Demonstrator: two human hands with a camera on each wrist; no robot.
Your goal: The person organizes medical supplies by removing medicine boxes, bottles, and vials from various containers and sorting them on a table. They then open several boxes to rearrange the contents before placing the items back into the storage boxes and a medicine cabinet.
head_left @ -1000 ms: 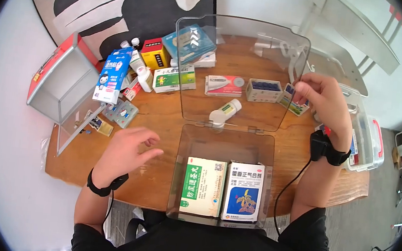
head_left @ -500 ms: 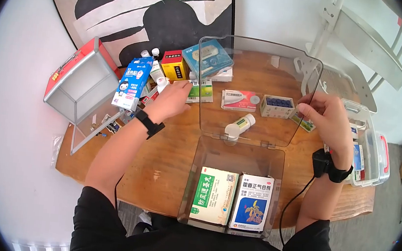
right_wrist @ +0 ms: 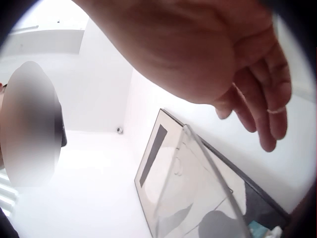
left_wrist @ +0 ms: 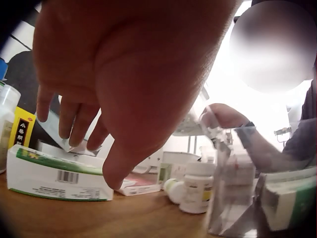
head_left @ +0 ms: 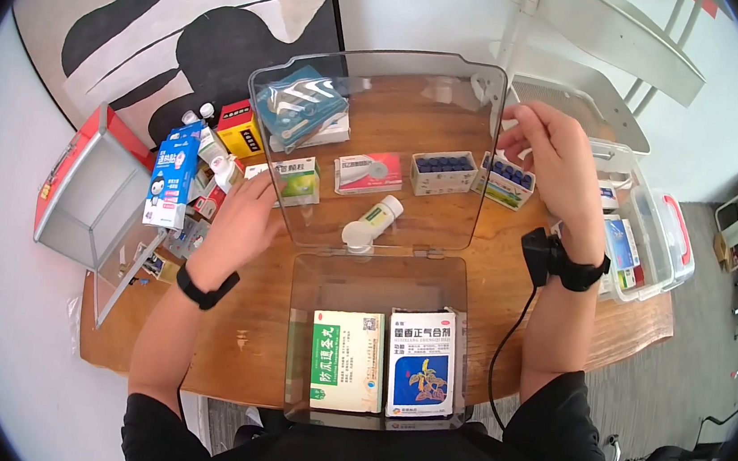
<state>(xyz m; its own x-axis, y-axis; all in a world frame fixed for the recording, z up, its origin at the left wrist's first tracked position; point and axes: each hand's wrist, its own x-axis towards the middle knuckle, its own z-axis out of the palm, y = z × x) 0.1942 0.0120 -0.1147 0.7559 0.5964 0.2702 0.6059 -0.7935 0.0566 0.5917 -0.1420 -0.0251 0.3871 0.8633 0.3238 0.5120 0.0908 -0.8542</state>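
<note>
My left hand [head_left: 242, 222] reaches over a green-and-white medicine box [head_left: 301, 181], its fingers straight. In the left wrist view the fingers hang behind that box [left_wrist: 59, 176] and the thumb is at its right end. My right hand [head_left: 561, 156] is raised beside the right edge of a smoky clear lid [head_left: 432, 233], fingers loosely bent and holding nothing. In the right wrist view, the fingertips stand apart from the lid's edge. The lid stands upright on its bin [head_left: 381, 286], which holds a cream-and-green medicine box [head_left: 346, 363] and a white-and-blue one [head_left: 422, 367].
Behind the lid are a pink-and-white box [head_left: 368, 174], a white pill bottle [head_left: 379, 218] and two boxes of blue-capped vials [head_left: 443, 174]. To the left stand a red-edged case [head_left: 87, 174], a blue box [head_left: 172, 178] and bottles. A clear tub [head_left: 641, 295] sits at the right.
My left hand has moved forward from over the table to the green-and-white box. My right hand stays by the lid's right edge, its fingers now higher. The head view has shifted.
</note>
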